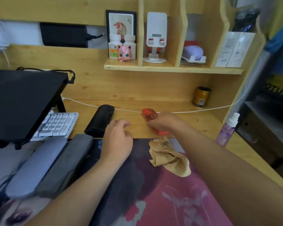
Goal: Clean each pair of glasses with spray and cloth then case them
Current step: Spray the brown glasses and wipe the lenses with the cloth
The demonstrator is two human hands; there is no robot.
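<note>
Head view, I'm looking down at the counter (pixel 178 126). My right hand (pixel 166 122) is on the red glasses case (pixel 149 115), which lies on the bare wood just behind the desk mat (pixel 162 201). My fingers are curled over the case's near half; the far rounded end sticks out past my knuckles and a red sliver shows below my palm. I read that as a grasp. Can't tell if the case lid is closed, my hand covers the seam.

My left hand (pixel 117 141) hangs just left of it, fingers loosely curled, holding nothing, not touching the case. Its wrist is over the mat's back edge.

The black glasses case (pixel 100 120) lies closed on the wood, left of my left hand, angled toward the keyboard (pixel 55 124). The tan cloth (pixel 169 156) is crumpled on the mat, right under my right wrist, just in front of the red case. The spray bottle (pixel 226 130), purple with a white nozzle, stands upright at the right side of the counter, well apart from both hands.

No glasses visible outside the cases.

A white cable (pixel 91 105) runs along the counter's back, passing behind both cases. A gold tin (pixel 201 97) sits in the back right corner.
</note>
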